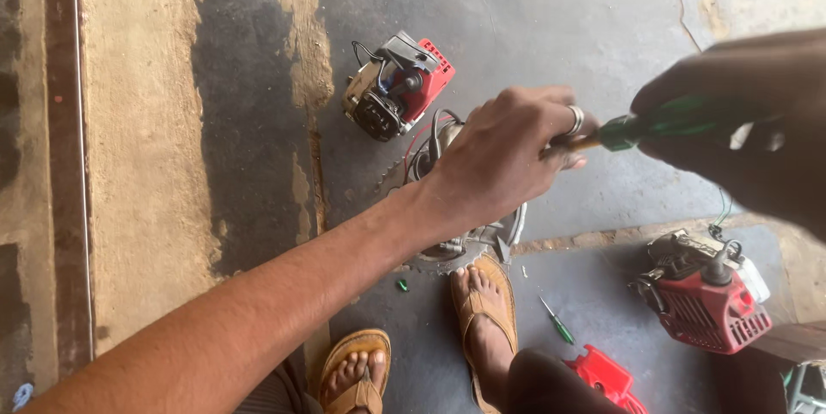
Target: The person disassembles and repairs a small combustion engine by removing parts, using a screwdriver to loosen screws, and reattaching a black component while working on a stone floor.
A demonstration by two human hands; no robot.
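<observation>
In the head view, the right hand (740,134) at upper right has its fingers wrapped around a green-handled screwdriver (658,124), while the left hand (499,156) at centre pinches the shaft near its tip above a toothed round metal saw blade (452,250). A slip could jab the left fingers (564,126), since they sit right at the tip. A small red-and-grey engine (397,87) lies on the floor (146,121) above left.

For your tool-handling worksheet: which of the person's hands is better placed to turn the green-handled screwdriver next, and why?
Probably the right hand: it already grips the green-handled screwdriver by its handle. The left hand only pinches the tip end, seemingly steadying it above the toothed metal part.
</observation>
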